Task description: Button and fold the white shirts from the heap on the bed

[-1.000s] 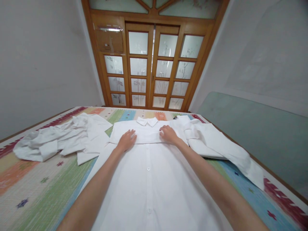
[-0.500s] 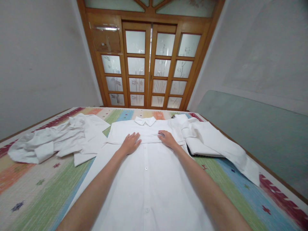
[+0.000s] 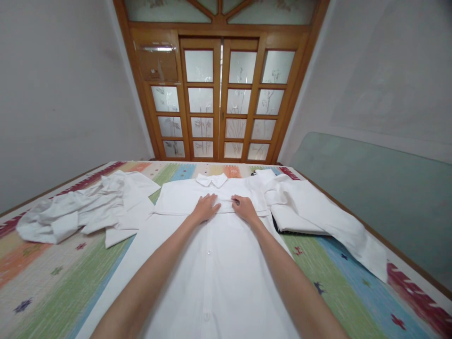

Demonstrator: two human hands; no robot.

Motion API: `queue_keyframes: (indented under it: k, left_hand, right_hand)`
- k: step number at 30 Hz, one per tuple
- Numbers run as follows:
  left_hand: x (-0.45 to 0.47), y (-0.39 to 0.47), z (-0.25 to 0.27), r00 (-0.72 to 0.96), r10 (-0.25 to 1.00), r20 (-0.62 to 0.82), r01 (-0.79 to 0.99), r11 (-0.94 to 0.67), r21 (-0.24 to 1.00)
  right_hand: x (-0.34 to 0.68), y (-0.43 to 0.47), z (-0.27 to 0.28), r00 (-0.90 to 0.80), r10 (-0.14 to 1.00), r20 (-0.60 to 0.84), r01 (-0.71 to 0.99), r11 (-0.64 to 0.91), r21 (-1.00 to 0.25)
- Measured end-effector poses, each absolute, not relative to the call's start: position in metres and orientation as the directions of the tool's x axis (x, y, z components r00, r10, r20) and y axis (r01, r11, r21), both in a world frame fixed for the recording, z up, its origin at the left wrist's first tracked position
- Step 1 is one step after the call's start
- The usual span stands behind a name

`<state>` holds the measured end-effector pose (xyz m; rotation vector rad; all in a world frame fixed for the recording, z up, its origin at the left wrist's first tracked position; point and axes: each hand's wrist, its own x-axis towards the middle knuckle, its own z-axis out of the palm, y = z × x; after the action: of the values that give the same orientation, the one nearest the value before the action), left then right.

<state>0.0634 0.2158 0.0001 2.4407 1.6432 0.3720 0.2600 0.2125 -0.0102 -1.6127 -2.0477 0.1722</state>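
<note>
A white button-up shirt (image 3: 208,282) lies spread in front of me, its collar (image 3: 212,180) at the far end and its button strip running down the middle. A layer of fabric with a straight lower hem crosses its chest. My left hand (image 3: 206,207) rests on that layer just left of the middle, fingers stretched out and slightly apart. Close by on the right, my right hand (image 3: 244,207) has its fingers curled in, thumb and forefinger together at the shirt fabric. A small crease shows between the hands.
A crumpled white garment (image 3: 95,207) lies at left. At right, another white garment (image 3: 318,202) lies over a folded white item with a dark edge (image 3: 294,221). Beneath is a striped colourful cloth (image 3: 45,292). A green board (image 3: 370,188) stands along the right; wooden doors (image 3: 221,99) stand behind.
My left hand has slid right across the shirt, nearer the button strip and my right hand. The right hand has stayed nearly in place. The view has shifted slightly.
</note>
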Motion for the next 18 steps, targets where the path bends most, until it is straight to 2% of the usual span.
queue_keyframes:
  k: [6, 9, 14, 18]
  left_hand:
    - [0.095, 0.234, -0.001, 0.463, 0.871, 0.165, 0.828, -0.492, 0.268]
    - [0.096, 0.239, -0.003, 0.465, 0.861, 0.205, 0.811, -0.507, 0.293]
    - [0.09, 0.242, -0.005, 0.42, 0.862, 0.283, 0.783, -0.502, 0.367]
    - [0.09, 0.241, -0.002, 0.397, 0.869, 0.297, 0.785, -0.489, 0.38]
  right_hand:
    - [0.262, 0.215, -0.014, -0.152, 0.94, 0.307, 0.889, 0.265, -0.372]
    - [0.263, 0.218, -0.017, -0.146, 0.94, 0.309, 0.899, 0.256, -0.354]
    - [0.264, 0.223, -0.025, -0.129, 0.922, 0.366, 0.869, 0.283, -0.407]
    - [0.263, 0.224, -0.027, -0.086, 0.902, 0.423, 0.848, 0.289, -0.445]
